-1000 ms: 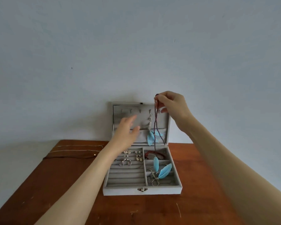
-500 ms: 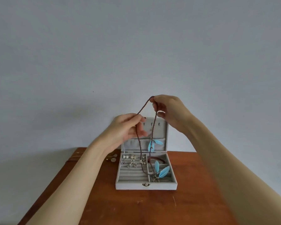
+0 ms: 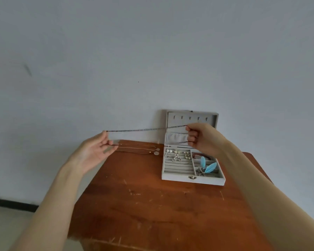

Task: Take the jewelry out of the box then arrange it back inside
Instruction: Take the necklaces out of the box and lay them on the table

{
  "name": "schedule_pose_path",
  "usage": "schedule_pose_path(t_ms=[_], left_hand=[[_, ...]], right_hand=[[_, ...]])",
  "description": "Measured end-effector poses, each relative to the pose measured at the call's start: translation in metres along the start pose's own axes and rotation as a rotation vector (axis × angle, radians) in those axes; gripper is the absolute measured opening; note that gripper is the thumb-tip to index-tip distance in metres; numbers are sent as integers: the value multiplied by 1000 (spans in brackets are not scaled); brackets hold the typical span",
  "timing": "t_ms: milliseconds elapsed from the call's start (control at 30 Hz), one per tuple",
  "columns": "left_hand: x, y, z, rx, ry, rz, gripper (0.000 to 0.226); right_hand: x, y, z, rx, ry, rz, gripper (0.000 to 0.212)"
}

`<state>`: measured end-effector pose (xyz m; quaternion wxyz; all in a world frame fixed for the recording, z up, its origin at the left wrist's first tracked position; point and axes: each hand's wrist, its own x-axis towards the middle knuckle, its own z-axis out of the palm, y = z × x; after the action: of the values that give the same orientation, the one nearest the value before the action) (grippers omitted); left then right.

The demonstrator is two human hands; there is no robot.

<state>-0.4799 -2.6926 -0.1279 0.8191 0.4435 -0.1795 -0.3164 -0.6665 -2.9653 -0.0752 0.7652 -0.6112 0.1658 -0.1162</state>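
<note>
Holding: beaded necklace (image 3: 145, 129) taut; left hand (image 3: 95, 151) pinches one end, right hand (image 3: 200, 137) fingers curl round other.
Advice: lower level onto table (image 3: 152, 205) beside laid chains (image 3: 136, 148).

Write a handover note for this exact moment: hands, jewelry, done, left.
Left hand: pinches one end of the dark beaded necklace.
Right hand: grips the other end; the strand is stretched taut in the air, left of the open jewelry box.
Table: thin chain necklaces already lie at the back left, out of the box.
In the box: rings and earrings in the left slots, a red bracelet and blue feather earrings on the right.
Done: chains removed, beaded necklace lifted out.
Left: lay it down, empty the box, then arrange everything back.
</note>
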Motion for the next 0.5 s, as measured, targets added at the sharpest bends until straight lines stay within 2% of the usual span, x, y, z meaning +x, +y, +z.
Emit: schedule_pose_path(t_ms=[133,233,333,400,500], left_hand=[[5,-7,-25,189,206,-29,6],[16,-18,-36,283,355,-23,3],[30,-23,-50,237,436,-53,5],[41,-25,-61,221,488,-65,4],[56,-32,-70,281,530,-73,6]], right_hand=[[11,23,14,-232,-15,29,12],[29,44,30,-485,56,24,11],[54,62,37,-769,173,41,13],[71,72,40,-858,220,51,17],[93,84,47,-981,227,31,11]])
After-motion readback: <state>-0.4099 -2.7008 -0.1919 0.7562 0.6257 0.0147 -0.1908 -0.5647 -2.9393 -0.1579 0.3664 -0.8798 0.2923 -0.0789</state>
